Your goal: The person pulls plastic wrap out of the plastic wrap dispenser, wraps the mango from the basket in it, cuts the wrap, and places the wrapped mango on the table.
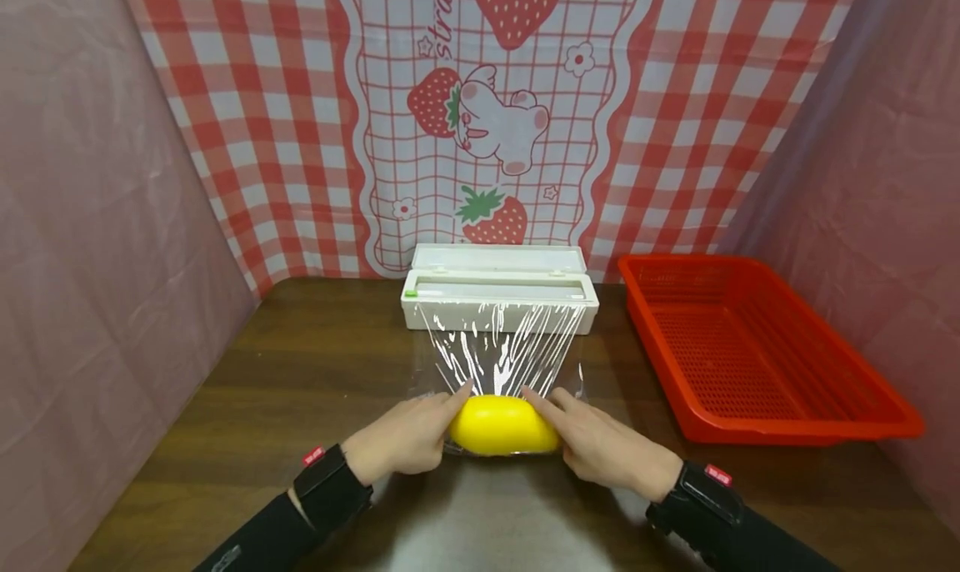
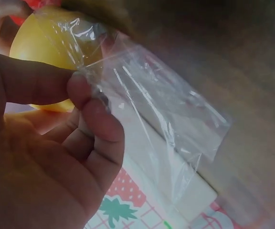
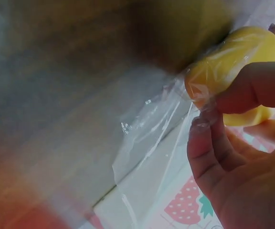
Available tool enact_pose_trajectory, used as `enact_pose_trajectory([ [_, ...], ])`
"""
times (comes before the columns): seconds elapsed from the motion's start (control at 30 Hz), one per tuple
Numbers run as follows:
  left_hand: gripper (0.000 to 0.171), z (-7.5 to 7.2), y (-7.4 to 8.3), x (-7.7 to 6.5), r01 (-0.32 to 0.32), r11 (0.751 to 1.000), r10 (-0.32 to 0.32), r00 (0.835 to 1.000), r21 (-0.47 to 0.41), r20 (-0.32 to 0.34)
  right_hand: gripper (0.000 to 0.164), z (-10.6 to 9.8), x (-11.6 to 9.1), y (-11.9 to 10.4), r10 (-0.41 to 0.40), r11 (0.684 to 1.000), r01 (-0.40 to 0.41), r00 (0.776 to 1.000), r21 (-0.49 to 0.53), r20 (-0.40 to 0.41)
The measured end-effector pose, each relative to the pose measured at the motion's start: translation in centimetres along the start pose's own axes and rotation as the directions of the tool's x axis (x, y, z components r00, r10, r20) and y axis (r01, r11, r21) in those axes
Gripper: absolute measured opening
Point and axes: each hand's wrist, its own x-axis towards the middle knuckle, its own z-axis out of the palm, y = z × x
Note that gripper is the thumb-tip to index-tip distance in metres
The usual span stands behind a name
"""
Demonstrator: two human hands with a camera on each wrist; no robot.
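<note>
A smooth, rounded yellow object (image 1: 504,426) sits between the two hands, its kind not clear from these views. Clear cling film (image 1: 498,359) stretches to it from a white film dispenser (image 1: 501,315) and wraps over part of its surface. At the object's left end, my left hand (image 1: 408,434) pinches the film between thumb and curled fingers (image 2: 101,121), with the index finger along the object. My right hand (image 1: 603,445) pinches film in the same way at the right end, its fingertips (image 3: 202,129) bunched on the plastic.
The dispenser's lid (image 1: 498,258) stands raised near the back of the wooden table (image 1: 300,363), with a green slider (image 1: 410,293) at its left. An orange-red plastic basket (image 1: 675,388) occupies the right side. A checked strawberry cloth (image 1: 292,138) hangs behind.
</note>
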Motion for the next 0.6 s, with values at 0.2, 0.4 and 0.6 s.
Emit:
enact_pose_trajectory([
  [0.2,0.087,-0.5,-0.1,1.0,0.048,0.998,-0.047,0.998,-0.031,0.048,0.088,-0.7,0.8,0.3,0.033,0.998,-0.037,0.997,0.053,0.066],
  [0.4,0.087,-0.4,-0.6,1.7,0.061,0.994,-0.059,0.998,-0.096,0.028,0.081,-0.9,1.5,1.0,0.000,0.996,-0.005,0.999,0.094,0.046],
  [0.6,0.066,-0.3,-1.3,2.0,0.006,0.992,-0.011,0.999,-0.128,-0.038,0.073,-0.8,1.8,1.8,-0.047,0.995,0.046,0.999,0.090,0.007],
])
